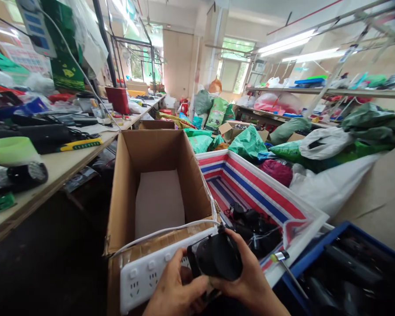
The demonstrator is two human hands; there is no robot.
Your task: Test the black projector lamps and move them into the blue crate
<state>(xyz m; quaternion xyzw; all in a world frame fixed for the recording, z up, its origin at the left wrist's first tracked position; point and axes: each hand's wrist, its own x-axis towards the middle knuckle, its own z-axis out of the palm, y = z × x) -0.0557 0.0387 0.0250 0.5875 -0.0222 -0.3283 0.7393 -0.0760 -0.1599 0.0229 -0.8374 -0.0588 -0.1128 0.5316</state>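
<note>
A black, rounded plastic device (220,256) is held between my two hands, just in front of my body. My left hand (181,285) grips its lower left side, with the thumb pressed against its bottom edge. Around the right side curls my right hand (250,281), one finger reaching up to its top edge; what kind of device it is cannot be made out. Right behind the left hand lies a white power strip (141,274) with several sockets, partly covered by that hand. Its white cable (171,229) runs across the near edge of an open cardboard box (158,149).
A striped bag (266,188) with black devices (250,221) stands right of the box. At the lower right, a blue crate (332,232) holds dark parts, with a hammer-like tool (279,256) at its edge. A cluttered workbench (69,164) runs along the left.
</note>
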